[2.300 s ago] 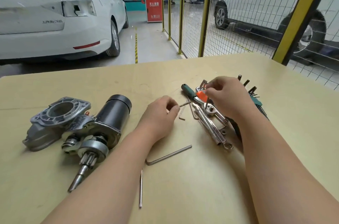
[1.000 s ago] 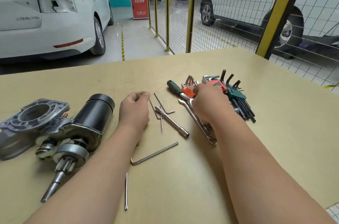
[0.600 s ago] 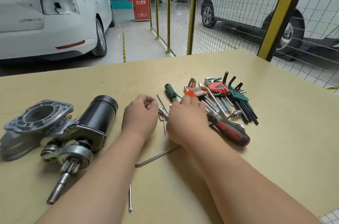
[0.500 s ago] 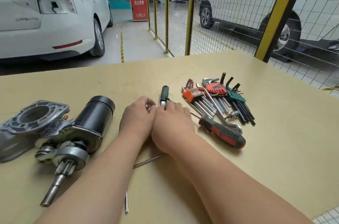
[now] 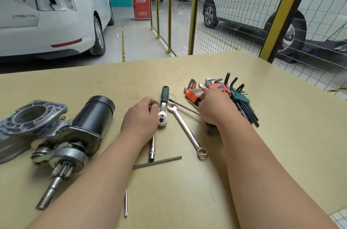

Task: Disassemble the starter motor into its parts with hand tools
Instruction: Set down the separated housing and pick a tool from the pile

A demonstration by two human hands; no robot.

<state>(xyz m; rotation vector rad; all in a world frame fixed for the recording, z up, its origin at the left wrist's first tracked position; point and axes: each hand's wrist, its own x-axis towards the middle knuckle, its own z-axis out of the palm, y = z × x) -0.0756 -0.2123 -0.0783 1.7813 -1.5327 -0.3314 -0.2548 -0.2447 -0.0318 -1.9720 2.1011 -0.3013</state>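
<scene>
The starter motor (image 5: 75,135) lies on the tan table (image 5: 281,144) at about 9 o'clock from the left hand (image 5: 140,118), near it but apart. Its black cylindrical can (image 5: 95,112) points toward 1 o'clock. At the other end the bare pinion and steel shaft (image 5: 54,181) stick out toward 7 o'clock. A grey ribbed cast housing (image 5: 28,121) with a round opening sits against the motor's 10 o'clock side.

The left hand rests knuckles-up with its fingers curled in, the tips right at the neck of a green-handled ratchet (image 5: 163,108) — whether they grasp anything I cannot tell. The right hand (image 5: 216,108), at 3 o'clock from the left, lies palm-down over an orange hex-key holder (image 5: 193,94) and beside a green hex-key set (image 5: 241,99). Its fingers are bent, but what they clasp, if anything, is hidden.

Between the forearms lie a combination wrench (image 5: 187,131), a socket extension (image 5: 152,151) and a long hex key (image 5: 157,162).
</scene>
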